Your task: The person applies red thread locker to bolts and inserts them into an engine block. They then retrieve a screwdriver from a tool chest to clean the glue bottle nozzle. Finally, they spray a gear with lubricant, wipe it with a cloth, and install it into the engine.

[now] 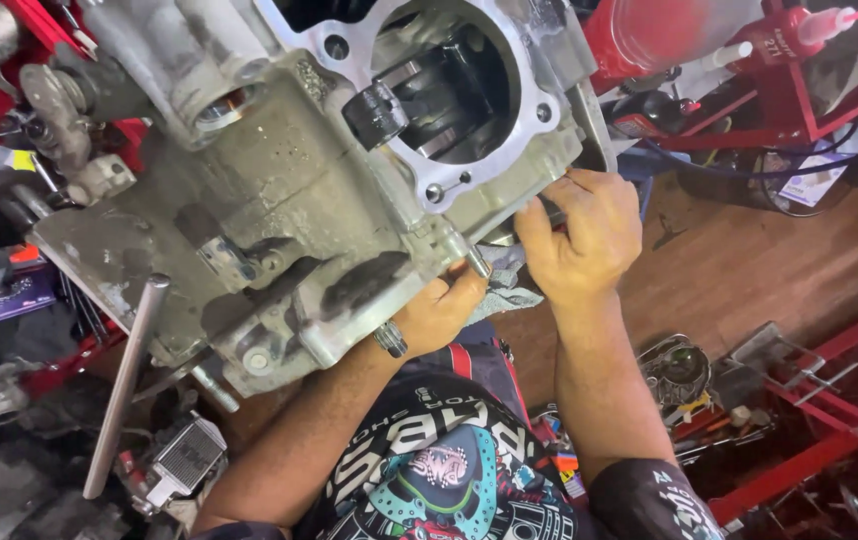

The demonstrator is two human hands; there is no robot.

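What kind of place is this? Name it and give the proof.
Most likely a motorcycle or small-engine repair workshop: a grimy engine crankcase with an open cylinder bore, red tool stands, and loose parts and tools strewn on the floor.

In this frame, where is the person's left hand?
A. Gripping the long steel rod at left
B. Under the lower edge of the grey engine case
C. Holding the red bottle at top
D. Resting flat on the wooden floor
B: the left hand is pressed up under the lower edge of the engine case, beside the right hand.
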